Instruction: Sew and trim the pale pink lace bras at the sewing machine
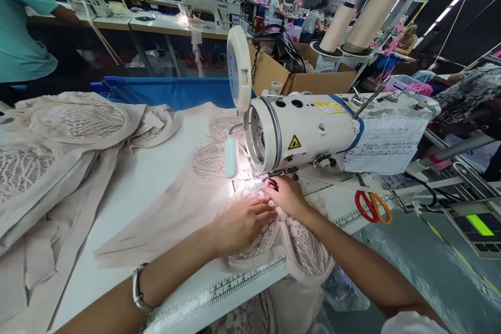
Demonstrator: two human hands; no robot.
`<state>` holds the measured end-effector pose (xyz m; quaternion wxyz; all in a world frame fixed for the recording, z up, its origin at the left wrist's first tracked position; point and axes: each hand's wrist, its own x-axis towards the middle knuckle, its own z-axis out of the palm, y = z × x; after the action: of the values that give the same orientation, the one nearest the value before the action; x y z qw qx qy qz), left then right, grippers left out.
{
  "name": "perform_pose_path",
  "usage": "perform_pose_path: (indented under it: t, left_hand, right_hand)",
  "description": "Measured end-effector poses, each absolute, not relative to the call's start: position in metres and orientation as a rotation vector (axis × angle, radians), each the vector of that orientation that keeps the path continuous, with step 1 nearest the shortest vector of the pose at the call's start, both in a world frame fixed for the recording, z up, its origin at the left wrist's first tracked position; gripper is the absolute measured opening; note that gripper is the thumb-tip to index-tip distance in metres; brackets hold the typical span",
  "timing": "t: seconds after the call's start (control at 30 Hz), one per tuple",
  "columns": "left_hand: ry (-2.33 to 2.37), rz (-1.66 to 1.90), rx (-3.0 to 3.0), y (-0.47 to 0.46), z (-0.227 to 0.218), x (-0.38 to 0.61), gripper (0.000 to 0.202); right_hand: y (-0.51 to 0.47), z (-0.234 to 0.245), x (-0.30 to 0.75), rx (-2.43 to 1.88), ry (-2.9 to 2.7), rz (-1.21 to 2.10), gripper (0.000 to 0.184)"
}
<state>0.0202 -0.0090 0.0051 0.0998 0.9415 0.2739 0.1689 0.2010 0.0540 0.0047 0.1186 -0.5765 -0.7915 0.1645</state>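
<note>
My left hand (pixel 240 222) lies flat, fingers stretched out, on beige lace fabric (pixel 274 242) in front of the needle area of a white sewing machine (pixel 305 130). My right hand (pixel 285 195) rests just right of it, fingertips pinched on the fabric's edge close under the presser foot (pixel 260 180), which is lit by a small lamp (pixel 230 156). A silver bracelet sits on my left wrist. The fabric hangs over the table's front edge beside a printed ruler strip (pixel 235 284).
A pile of beige lace pieces (pixel 58 151) covers the table's left side. Red and orange scissors (pixel 371 207) lie right of the machine. Thread cones (pixel 352 15), a cardboard box (pixel 313 81), a control panel (pixel 477 227), and other workers and machines stand behind.
</note>
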Motion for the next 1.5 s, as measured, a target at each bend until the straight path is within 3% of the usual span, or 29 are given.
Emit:
perform_pose_path:
  t: [0.23, 0.6, 1.07, 1.27, 1.5]
  left_hand:
    - [1.547, 0.583, 2.864, -0.012, -0.014, 0.029, 0.038]
    - [1.524, 0.424, 3.059, -0.021, -0.019, 0.035, 0.058]
    - [1.448, 0.512, 2.885, -0.013, -0.013, 0.029, 0.028]
    - [1.433, 0.648, 2.867, -0.011, -0.015, 0.026, 0.051]
    - [1.508, 0.664, 2.898, -0.013, -0.015, 0.026, 0.051]
  right_hand:
    - [0.048, 0.004, 0.205, -1.511, -2.321, 0.406, 0.008]
    - [0.039, -0.005, 0.203, -1.442, -2.460, 0.233, 0.010]
    - [0.035, -0.016, 0.201, -1.146, -2.579, 0.051, 0.015]
    - [0.033, -0.016, 0.205, -1.107, -2.578, 0.064, 0.029]
    - [0.031, -0.015, 0.205, -1.182, -2.612, 0.054, 0.038]
